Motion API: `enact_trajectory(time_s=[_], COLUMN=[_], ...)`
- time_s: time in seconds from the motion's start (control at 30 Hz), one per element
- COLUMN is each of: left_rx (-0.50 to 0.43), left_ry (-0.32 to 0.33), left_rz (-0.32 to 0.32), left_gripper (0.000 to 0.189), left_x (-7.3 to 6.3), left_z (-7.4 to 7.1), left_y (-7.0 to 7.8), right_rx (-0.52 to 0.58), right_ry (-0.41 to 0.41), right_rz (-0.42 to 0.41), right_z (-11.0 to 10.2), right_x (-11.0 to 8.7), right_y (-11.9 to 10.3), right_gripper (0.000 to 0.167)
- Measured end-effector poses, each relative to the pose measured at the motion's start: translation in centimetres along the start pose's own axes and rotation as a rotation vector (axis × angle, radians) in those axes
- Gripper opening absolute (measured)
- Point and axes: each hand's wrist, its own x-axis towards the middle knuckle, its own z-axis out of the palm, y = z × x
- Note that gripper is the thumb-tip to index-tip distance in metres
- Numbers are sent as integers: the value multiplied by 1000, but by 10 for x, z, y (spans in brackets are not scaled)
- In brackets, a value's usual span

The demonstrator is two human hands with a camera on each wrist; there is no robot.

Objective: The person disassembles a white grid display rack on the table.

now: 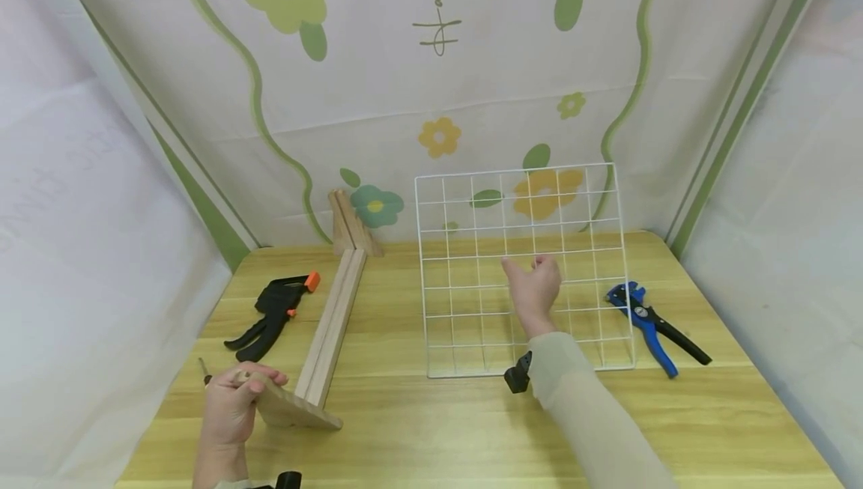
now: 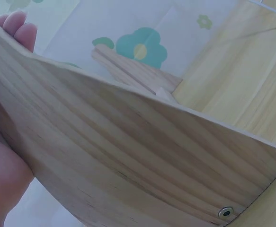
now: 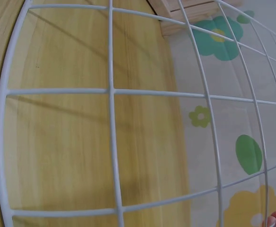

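Observation:
My left hand (image 1: 228,405) grips the upper end of a wooden end board (image 1: 300,408), its fingertips curled over the board's edge in the left wrist view. The board stands at the near end of two long wooden slats (image 1: 332,324), and a metal bolt (image 2: 226,213) sits in its lower corner. A matching pair of end pieces (image 1: 350,227) rises at the far end. With my right hand (image 1: 537,290) I pinch a wire of a white wire grid panel (image 1: 477,256) near its middle. The panel stands tilted up, its lower edge by the tabletop.
Left of the slats lies a black bar clamp (image 1: 275,317) with orange pads. A thin tool (image 1: 205,373) is partly hidden behind my left hand. Blue-and-black wire strippers (image 1: 650,324) lie at the right, by the grid's edge. Behind the wooden table (image 1: 431,436) hangs a flowered cloth (image 1: 377,84).

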Motion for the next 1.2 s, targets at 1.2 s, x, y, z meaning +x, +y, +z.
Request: enact_trajectory(time_s=[1.2], left_rx=[-6], left_ry=[39], left_rz=[-11], left_gripper=[17], left_x=[-2], left_z=[2], left_y=[-1], right_rx=[-136], right_ry=[-70], right_rz=[18], right_z=[25], right_x=[4], right_y=[49], right_gripper=[68])
